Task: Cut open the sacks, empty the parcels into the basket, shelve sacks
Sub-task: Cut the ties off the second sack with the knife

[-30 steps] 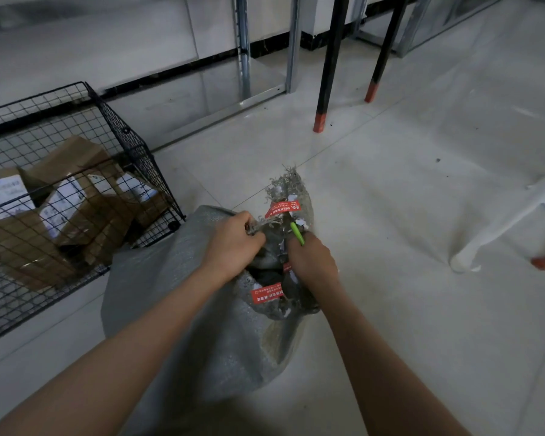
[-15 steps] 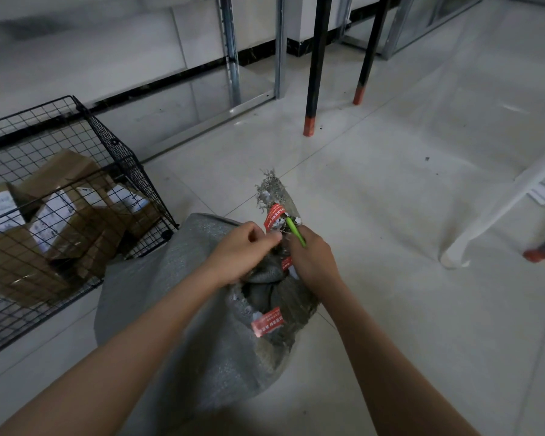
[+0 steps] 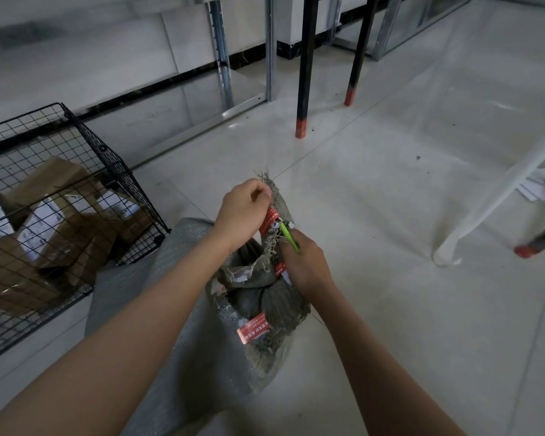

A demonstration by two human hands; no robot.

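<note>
A grey woven sack stands on the floor in front of me, its gathered neck taped with red labels. My left hand grips the frayed top of the neck and holds it up. My right hand holds a small green cutter against the neck just below the left hand. The fabric under the cutter is torn and frayed. A black wire basket at the left holds several cardboard parcels.
Black table legs with red feet stand beyond the sack. A metal shelf frame runs along the wall. A white slanted leg and papers lie at the right. The floor is pale tile.
My left hand has pulled the sack's neck upward and away from me. The right hand with the cutter stays at the neck, where more torn fabric shows.
</note>
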